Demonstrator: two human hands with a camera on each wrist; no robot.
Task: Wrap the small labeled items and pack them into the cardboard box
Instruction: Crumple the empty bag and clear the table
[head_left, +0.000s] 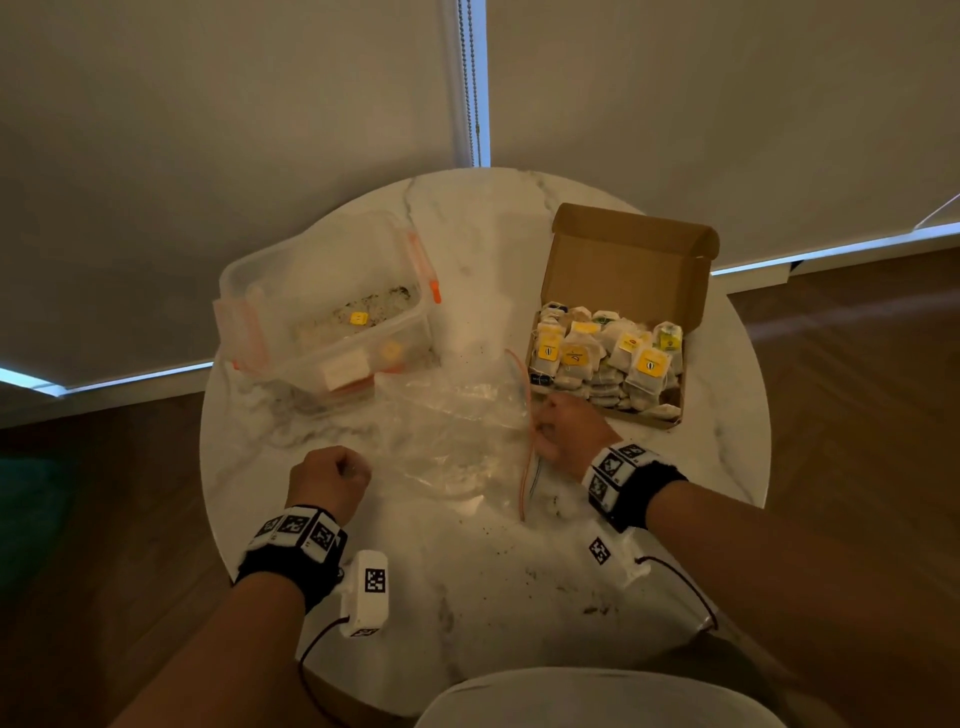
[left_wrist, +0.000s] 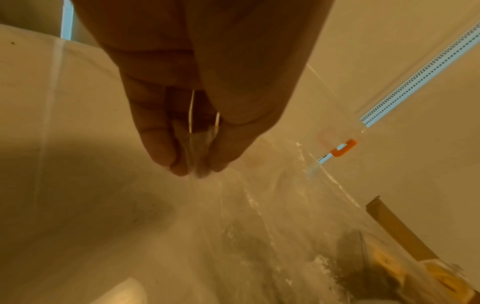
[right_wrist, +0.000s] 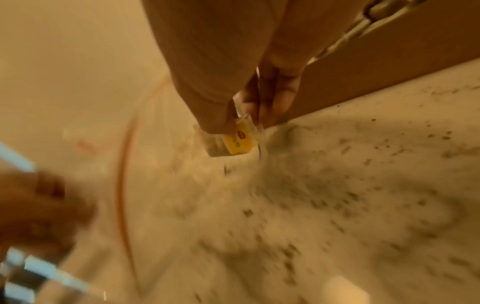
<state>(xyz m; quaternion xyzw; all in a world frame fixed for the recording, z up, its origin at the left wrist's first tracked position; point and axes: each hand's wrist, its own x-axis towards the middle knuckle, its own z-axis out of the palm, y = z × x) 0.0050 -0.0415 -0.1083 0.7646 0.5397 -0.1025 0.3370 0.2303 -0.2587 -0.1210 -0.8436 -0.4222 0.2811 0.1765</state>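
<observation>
A crumpled clear plastic bag (head_left: 452, 436) with an orange zip strip lies mid-table. My left hand (head_left: 358, 470) pinches its left edge; in the left wrist view the fingertips (left_wrist: 168, 156) squeeze the plastic film (left_wrist: 259, 205). My right hand (head_left: 543, 434) is at the bag's zip edge, beside the front of the cardboard box (head_left: 613, 270). In the blurred right wrist view it pinches a small yellow-labelled item (right_wrist: 239, 140) with clear plastic around it, just above the tabletop. The open box holds several yellow-labelled tea bags (head_left: 602, 358), its lid standing up at the back.
A clear plastic tub (head_left: 322, 306) with orange latches stands at the back left with a few items inside. Dark crumbs are scattered over the round marble table (head_left: 467, 597). Wooden floor surrounds the table; window blinds hang behind it.
</observation>
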